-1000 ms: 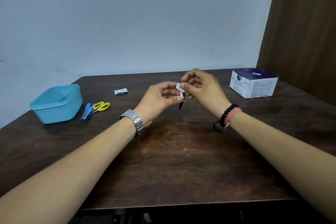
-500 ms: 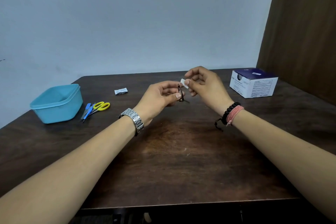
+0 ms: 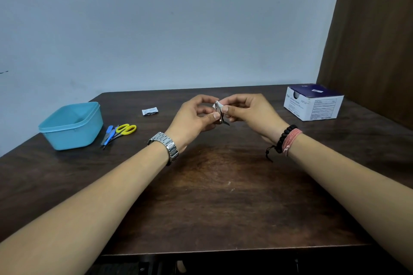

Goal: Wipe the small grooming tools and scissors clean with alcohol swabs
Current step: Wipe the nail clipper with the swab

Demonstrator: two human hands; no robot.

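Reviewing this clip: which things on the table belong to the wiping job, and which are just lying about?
In the job:
- nail clipper, held by left hand
- swab, pinched by right hand
- yellow scissors
- blue tools
- swab box

Lying about:
- blue tub
- wrapper

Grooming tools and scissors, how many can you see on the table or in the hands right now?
At least 3: a metal tool held by the left hand, yellow-handled scissors and a blue-handled tool beside the blue tub. More may overlap there.
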